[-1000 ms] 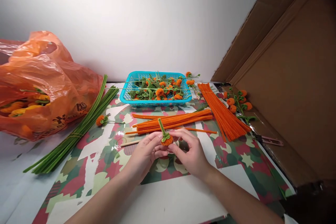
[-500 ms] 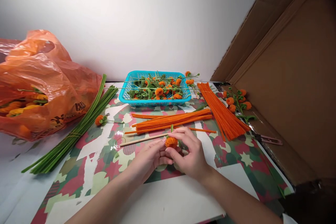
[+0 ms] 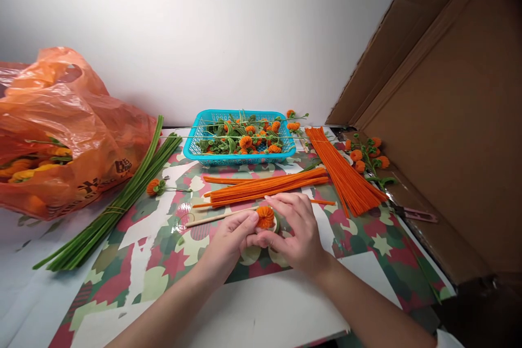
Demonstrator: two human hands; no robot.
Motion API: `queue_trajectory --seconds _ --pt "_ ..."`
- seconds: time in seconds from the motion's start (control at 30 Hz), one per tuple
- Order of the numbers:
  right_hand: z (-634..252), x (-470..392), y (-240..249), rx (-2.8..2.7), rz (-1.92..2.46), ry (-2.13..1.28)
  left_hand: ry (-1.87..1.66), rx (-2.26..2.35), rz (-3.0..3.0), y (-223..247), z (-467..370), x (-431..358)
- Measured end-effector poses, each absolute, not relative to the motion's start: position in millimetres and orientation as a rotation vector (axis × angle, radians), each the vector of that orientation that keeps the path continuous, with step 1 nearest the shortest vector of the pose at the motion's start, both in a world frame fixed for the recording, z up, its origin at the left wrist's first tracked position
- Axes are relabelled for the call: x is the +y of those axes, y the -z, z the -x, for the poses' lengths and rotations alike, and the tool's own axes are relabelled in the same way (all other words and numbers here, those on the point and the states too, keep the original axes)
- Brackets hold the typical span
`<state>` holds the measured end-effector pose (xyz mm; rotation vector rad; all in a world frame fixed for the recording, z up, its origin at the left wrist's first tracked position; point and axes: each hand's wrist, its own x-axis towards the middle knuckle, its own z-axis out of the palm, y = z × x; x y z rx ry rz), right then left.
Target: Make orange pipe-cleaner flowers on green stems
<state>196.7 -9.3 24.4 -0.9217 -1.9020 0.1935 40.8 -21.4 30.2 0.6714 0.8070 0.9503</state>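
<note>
Between my hands is a small orange fuzzy pumpkin [image 3: 265,217], its ribbed round face turned up toward me. My left hand [image 3: 232,236] pinches its left side with thumb and fingers. My right hand [image 3: 299,231] curves around its right side, the fingers bent above it and the thumb below, close to the left fingertips. Whether the right fingers press on it is hard to tell. A thin wooden stick [image 3: 212,219] lies just left of the pumpkin, and orange fuzzy stems [image 3: 261,187] lie behind my hands.
A blue basket [image 3: 240,160] holds leaves and orange pumpkins. Green stems [image 3: 118,206] and an orange bag [image 3: 77,119] are at left. A fanned orange bundle [image 3: 346,174], a pink-handled cutter [image 3: 420,216] and cardboard [image 3: 444,119] are at right. One pumpkin [image 3: 154,187] lies left of centre.
The pumpkin has turned so its round face shows, and the green stem above it no longer shows. My right fingers have shifted slightly up and right.
</note>
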Motion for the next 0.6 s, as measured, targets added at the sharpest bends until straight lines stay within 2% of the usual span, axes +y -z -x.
queue_trajectory --seconds 0.37,0.6 --pt "-198.4 -5.2 -26.7 -1.830 0.864 -0.165 -1.006 0.810 -0.591 -31.8 -39.7 -20.8" --pt "-199.8 -6.4 -30.9 -1.841 0.870 -0.351 -0.925 0.768 -0.595 -33.4 -36.4 -20.0"
